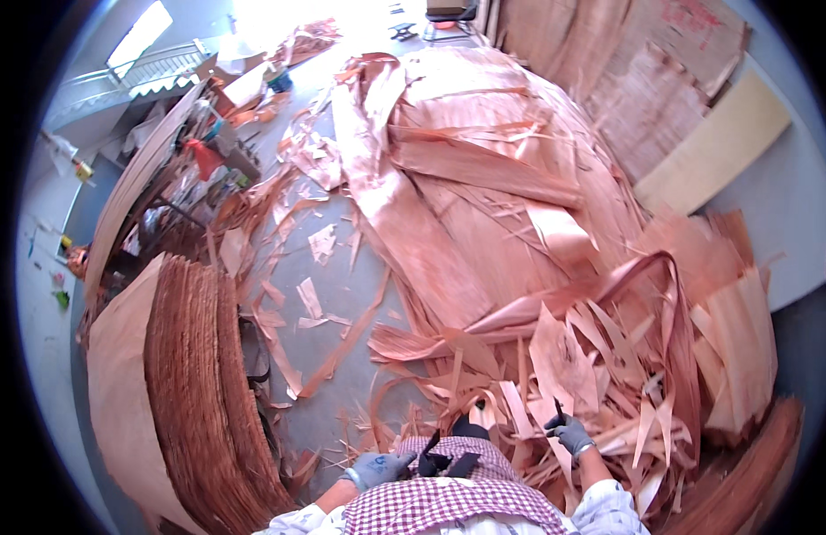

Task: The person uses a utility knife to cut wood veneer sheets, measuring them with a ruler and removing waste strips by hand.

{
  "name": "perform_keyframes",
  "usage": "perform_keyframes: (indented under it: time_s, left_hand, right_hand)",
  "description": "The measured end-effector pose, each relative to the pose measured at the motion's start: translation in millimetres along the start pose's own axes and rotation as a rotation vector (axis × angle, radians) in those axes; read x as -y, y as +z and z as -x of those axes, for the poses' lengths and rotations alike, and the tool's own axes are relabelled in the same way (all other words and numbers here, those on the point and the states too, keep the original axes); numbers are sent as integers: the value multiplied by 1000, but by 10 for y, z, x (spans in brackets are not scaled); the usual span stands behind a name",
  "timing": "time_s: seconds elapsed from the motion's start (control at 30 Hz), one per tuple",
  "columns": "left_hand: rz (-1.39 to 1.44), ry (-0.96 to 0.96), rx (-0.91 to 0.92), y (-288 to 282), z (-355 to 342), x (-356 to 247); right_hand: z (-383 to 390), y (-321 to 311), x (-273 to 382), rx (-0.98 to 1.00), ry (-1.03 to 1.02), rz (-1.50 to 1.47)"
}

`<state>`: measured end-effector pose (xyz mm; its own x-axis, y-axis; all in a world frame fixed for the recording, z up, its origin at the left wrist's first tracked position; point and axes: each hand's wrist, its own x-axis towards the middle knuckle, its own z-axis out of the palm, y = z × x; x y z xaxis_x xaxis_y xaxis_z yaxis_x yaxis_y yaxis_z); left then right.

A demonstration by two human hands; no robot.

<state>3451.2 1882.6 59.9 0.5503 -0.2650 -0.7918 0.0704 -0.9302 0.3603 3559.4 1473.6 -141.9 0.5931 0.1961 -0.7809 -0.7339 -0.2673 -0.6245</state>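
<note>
My left hand (377, 470), in a grey-blue work glove, lies against the checked apron (458, 508) at my waist. Its fingers look stretched out beside the knotted black ties (444, 461), and I see nothing held in it. Out to the right, my right hand (572, 437), gloved alike, is closed around a thin dark tool (558, 407) that points up; its exact kind is too small to tell. Below and around that hand lies a heap of torn wood veneer strips (565, 361). Beyond it spreads a large pile of reddish veneer sheets (466, 241).
A thick stack of veneer sheets (190, 383) stands at my left. Scraps (322, 242) litter the grey floor (342, 392). Behind the stack is a cluttered rack (199, 160). Boards (716, 143) lean on the right wall, and another veneer bundle (743, 481) sits at lower right.
</note>
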Motion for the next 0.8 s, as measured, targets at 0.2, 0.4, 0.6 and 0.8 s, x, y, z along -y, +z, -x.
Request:
perform_keyframes:
  time_s: [0.2, 0.4, 0.6, 0.8]
  left_hand:
    - [134, 77, 180, -478, -500, -125]
    - [77, 304, -14, -391, -1140, 387]
    - [-178, 157, 115, -86, -2118, 890]
    - [-30, -150, 368, 204, -2734, 1336]
  right_hand:
    - [-122, -292, -35, -127, 4, 25]
    - [80, -328, -548, -109, 243, 114]
    - [-165, -137, -915, -53, 375, 389]
    - [-1605, 534, -268, 53, 94, 770]
